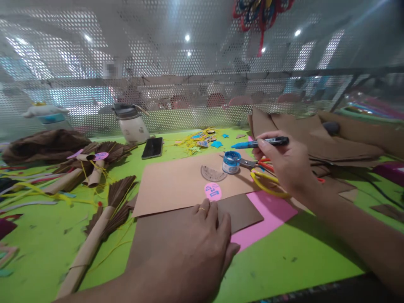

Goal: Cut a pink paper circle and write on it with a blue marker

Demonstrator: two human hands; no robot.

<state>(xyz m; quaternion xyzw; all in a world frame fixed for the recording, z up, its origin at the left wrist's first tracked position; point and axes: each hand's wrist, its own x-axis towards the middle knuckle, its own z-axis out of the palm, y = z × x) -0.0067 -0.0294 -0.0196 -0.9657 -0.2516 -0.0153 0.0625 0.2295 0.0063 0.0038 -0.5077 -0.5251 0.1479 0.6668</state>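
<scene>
My left hand [192,244] lies flat with its fingers stretched out on a dark brown sheet [246,212], fingertips next to a small pink oval tag [212,191] with blue writing. The tag rests on a tan kraft sheet [172,185]. My right hand [285,164] is closed round a blue marker pen [259,144], held level above a small blue paint pot [231,162] and yellow-handled scissors [268,181]. A round paper disc [213,173] lies beside the pot. A pink sheet [271,214] shows under the brown one.
On the green table [284,261]: rolled paper brooms with brown fringes [104,219], a black phone [152,147], a white lidded cup [134,124], yellow strips and blue paper bits [202,141], a stack of brown paper [315,134] at the right. A perforated metal screen stands behind.
</scene>
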